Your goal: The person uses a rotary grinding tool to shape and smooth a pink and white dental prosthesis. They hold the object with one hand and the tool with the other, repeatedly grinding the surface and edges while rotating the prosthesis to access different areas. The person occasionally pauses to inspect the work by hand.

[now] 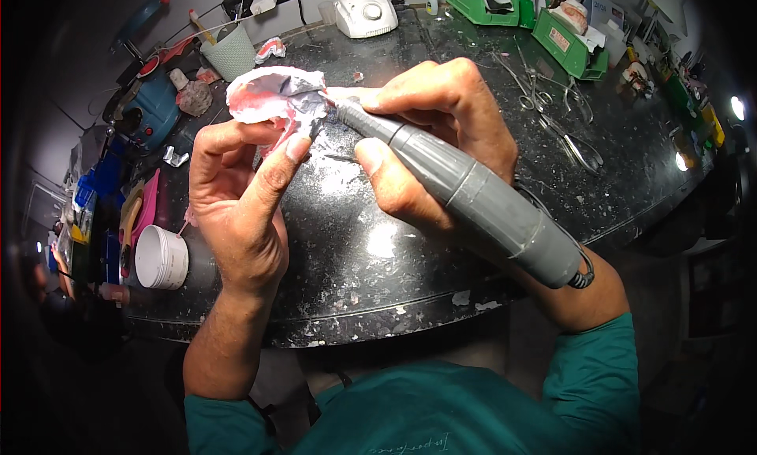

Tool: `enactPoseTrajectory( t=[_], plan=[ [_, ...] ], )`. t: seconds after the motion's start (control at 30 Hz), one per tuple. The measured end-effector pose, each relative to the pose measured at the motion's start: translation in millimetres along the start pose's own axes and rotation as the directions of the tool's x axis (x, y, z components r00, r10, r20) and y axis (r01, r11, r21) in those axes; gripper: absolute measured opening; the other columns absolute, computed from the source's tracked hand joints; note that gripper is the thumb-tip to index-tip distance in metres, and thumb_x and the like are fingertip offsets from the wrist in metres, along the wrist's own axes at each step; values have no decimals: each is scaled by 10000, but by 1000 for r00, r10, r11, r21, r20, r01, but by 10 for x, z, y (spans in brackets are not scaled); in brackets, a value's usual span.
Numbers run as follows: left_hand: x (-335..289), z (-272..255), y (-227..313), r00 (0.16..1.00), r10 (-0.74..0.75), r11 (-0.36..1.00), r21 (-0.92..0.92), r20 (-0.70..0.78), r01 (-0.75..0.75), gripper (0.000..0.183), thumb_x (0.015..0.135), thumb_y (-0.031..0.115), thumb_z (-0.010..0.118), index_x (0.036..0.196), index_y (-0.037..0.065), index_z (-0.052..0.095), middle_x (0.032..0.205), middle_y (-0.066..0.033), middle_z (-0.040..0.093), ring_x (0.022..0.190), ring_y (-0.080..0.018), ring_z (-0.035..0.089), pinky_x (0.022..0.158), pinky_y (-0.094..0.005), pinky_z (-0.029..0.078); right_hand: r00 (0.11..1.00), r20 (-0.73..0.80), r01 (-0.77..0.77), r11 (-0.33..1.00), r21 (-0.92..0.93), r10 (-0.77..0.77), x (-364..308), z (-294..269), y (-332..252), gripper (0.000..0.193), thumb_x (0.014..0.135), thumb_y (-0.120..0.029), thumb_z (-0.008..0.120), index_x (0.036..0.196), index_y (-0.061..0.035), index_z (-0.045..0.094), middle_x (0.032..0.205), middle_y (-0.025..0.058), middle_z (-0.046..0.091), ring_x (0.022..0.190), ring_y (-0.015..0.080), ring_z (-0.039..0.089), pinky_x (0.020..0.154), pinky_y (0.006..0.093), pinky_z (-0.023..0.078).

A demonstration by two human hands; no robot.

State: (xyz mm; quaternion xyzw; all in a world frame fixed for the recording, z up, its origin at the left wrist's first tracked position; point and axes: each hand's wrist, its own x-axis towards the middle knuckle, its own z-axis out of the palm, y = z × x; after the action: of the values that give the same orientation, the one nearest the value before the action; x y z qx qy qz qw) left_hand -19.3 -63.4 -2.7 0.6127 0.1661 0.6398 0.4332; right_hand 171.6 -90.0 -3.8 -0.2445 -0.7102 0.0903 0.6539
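Handpiece [465, 191] | we are gripping it in right hand [441, 132], grip closed, long axis pointing upper-left at pink-white dental cast [272, 100] | left hand [236, 195] is pinching cast above tabletop [378, 250]

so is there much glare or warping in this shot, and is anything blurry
Head view: bright glare patches on the dark speckled worktop below the hands; its front edge bows from fisheye warping, and the corners fall to black. The left hand, the pink-and-white cast and the grey handpiece in the right hand look fairly sharp; the green boxes near the rim are softer.
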Motion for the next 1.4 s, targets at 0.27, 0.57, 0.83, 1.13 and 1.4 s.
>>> enactPoseTrajectory(
  t=[0.27, 0.57, 0.83, 1.13, 1.4],
  plan=[
    [-13, -16, -23, 998, 65, 997, 29, 10, -65, 290, 813, -130, 730, 1033, 6, 600, 1076, -90, 647, 1022, -155, 638, 934, -303, 523, 1000, -6, -5, 1000, 1, 5, 11, 4, 7, 332, 783, 35, 668, 1084, 17, 530, 1001, 139, 642, 903, 142, 640, 847, 284, 519],
    [-13, -33, -43, 995, 86, 996, 34, 43, -87, 288, 821, -124, 728, 1041, 15, 606, 1094, -102, 673, 1036, -151, 647, 938, -302, 525, 992, -125, 3, 1000, 10, -2, 29, 53, 71, 325, 723, -64, 791, 990, -12, 613, 889, 90, 658, 783, 165, 704, 732, 285, 571],
    [-18, -34, -39, 997, 66, 997, 28, 32, -67, 283, 827, -121, 725, 1043, 15, 601, 1103, -108, 675, 1047, -155, 647, 951, -309, 522, 994, 6, -112, 994, 12, 112, 8, -22, -26, 288, 817, 16, 673, 1083, 12, 561, 1041, 120, 658, 913, 111, 633, 834, 268, 517],
    [-16, -35, -43, 997, 72, 997, 30, 38, -73, 289, 833, -132, 710, 1049, 16, 589, 1103, -114, 676, 1053, -164, 650, 956, -320, 523, 994, -101, -30, 999, 32, 33, 29, 7, 14, 335, 741, -85, 796, 997, -18, 590, 887, 86, 661, 803, 141, 705, 752, 273, 569],
    [-11, -40, -50, 996, 74, 997, 24, 40, -75, 285, 834, -141, 700, 1041, 15, 582, 1101, -119, 677, 1050, -166, 654, 957, -317, 530, 996, -6, -90, 995, 38, 90, 8, -10, -3, 288, 810, 10, 669, 1079, 6, 565, 1017, 101, 628, 903, 112, 613, 832, 269, 507]
  ],
)
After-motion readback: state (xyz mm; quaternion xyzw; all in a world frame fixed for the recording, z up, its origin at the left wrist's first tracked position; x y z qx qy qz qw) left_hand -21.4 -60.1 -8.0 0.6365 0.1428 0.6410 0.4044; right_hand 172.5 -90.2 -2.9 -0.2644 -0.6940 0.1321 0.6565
